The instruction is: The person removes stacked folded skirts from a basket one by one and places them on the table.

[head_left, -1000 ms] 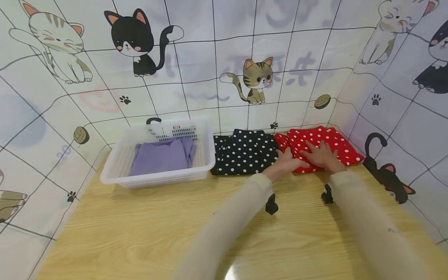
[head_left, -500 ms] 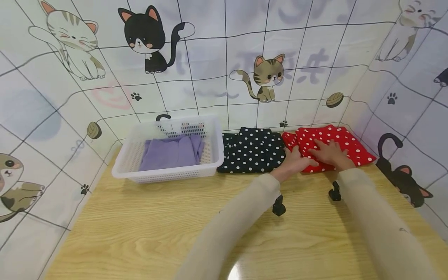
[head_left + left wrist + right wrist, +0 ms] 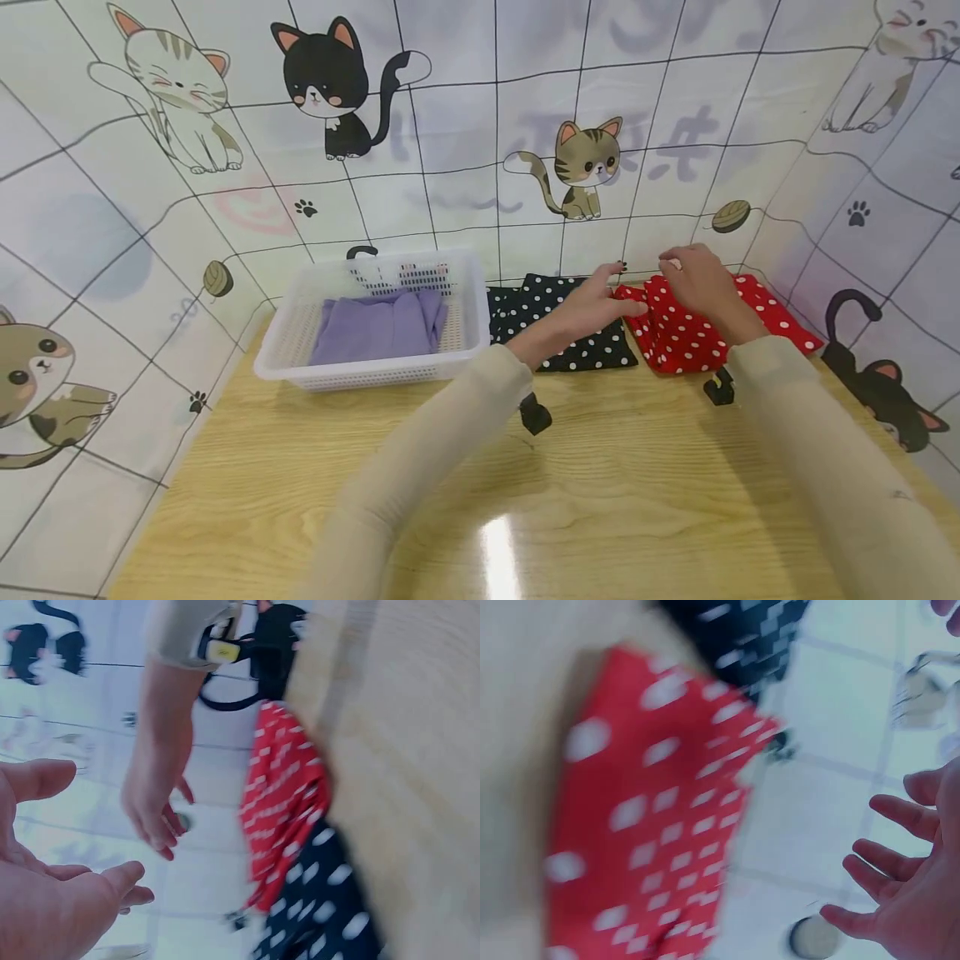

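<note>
A folded red garment or cloth with white polka dots (image 3: pixel 776 317) lies at the back right of the table. Beside it on the left lies folded black cloth with white dots (image 3: pixel 600 348), its right edge close to the red one. My right hand (image 3: pixel 703 287) hovers over the red cloth, partly covering it. Over the black cloth is my left hand (image 3: pixel 585 310), thumb and fingers spread apart. Both hands are off the fabric and hold nothing. In the right wrist view, the right hand's (image 3: pixel 915 874) fingers are loosely bent, well apart from the blurred red cloth (image 3: pixel 649 825).
A white perforated plastic basket (image 3: pixel 390 367) stands at the back left, with folded purple cloth (image 3: pixel 378 327) inside. Cat-patterned walls (image 3: pixel 450 192) enclose the back and both sides of the wooden table (image 3: pixel 600 483). Wrist mounts sit under both forearms.
Both hands have risen off the red cloth. The left hand has moved left over the black cloth; the right hand has lifted toward the back wall. The head view has shifted slightly.
</note>
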Tool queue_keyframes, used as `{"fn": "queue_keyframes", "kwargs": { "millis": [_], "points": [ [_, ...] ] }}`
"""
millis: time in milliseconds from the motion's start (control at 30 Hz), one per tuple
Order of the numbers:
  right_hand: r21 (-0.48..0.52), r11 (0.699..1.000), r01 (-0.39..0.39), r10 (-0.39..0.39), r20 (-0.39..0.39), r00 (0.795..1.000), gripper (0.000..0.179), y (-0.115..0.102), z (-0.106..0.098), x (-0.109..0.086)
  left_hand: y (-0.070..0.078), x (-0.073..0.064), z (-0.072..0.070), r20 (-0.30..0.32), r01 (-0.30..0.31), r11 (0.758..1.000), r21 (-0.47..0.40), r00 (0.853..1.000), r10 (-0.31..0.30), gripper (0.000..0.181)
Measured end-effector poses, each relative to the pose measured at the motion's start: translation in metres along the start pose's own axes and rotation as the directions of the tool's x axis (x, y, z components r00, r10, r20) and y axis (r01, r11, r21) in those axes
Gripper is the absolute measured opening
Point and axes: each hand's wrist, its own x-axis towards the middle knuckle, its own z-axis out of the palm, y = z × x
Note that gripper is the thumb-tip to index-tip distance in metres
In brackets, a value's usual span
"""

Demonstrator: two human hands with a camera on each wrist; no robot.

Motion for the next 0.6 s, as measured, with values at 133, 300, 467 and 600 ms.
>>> {"fn": "queue_keyframes", "kwargs": {
  "millis": [133,300,467,600],
  "points": [
    [0.092,0.994,0.063,-0.063,-0.003,0.998,0.051,-0.038,-0.016,0.002,0.009,-0.031,-0.048,-0.027,-0.046,0.998,0.044,0.999,0.047,0.081],
    [0.205,0.97,0.133,-0.142,0.032,0.989,0.048,-0.086,-0.028,-0.001,0.005,-0.072,-0.107,-0.077,-0.069,0.987,0.148,0.994,0.081,0.08],
    [0.282,0.944,0.169,-0.192,0.058,0.98,0.046,-0.128,-0.032,-0.006,-0.008,-0.106,-0.161,-0.172,0.0,0.981,0.193,0.985,0.033,0.081],
    [0.383,0.899,0.212,-0.253,0.059,0.966,0.045,-0.157,-0.024,-0.005,-0.026,-0.128,-0.204,-0.278,0.054,0.982,0.184,0.96,-0.001,0.082]
  ]
}}
